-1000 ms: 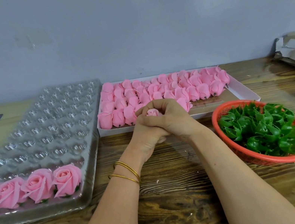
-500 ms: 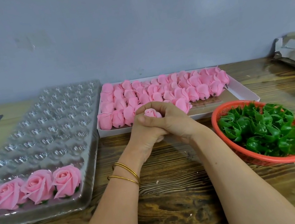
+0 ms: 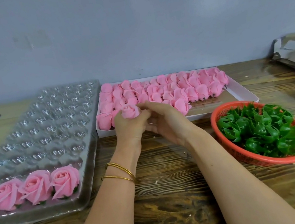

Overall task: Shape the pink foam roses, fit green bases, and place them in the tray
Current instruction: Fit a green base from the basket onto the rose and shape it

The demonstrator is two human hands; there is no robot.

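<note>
Hands unclasped since earlier frame: pink foam rose [image 3: 130, 111] now exposed atop left hand [image 3: 129, 130], frame centre, over lower-left corner of shallow white cardboard box [image 3: 196, 117] of pink foam buds [image 3: 177, 86]. Left hand grips rose from below, fingers curled round it. Right hand [image 3: 166, 122] fingertips at rose's right edge; pinching or merely touching, cannot tell. Clear plastic cavity tray [image 3: 47, 129] at left, finished roses [image 3: 37, 186] in bottom row. Red mesh basket [image 3: 266, 163] of green plastic bases [image 3: 260, 129] at right.
</note>
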